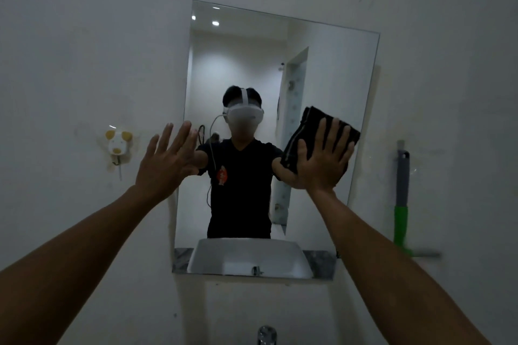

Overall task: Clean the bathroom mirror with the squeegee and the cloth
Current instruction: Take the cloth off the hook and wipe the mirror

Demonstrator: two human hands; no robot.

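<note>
Right hand [322, 159], fingers straight, presses a folded black cloth [308, 123] onto the frameless rectangular mirror [252, 64]. Left hand [165, 165], fingers spread straight, seems to touch its left edge

Place: a bathroom.
Wall: a frameless mirror [322, 64] hung on a plain white wall [84, 36].
Fittings: a white washbasin [249, 258] showed in the reflection, and a chrome tap [266, 335] stood below.
Extras: an animal-faced hook [117, 145] and a green-handled squeegee [402, 199] hung beside the mirror.

Upper mirror [280, 64] glass unobstructed; squeegee [402, 182] hangs right of it, pig hook [117, 144] left.
</note>
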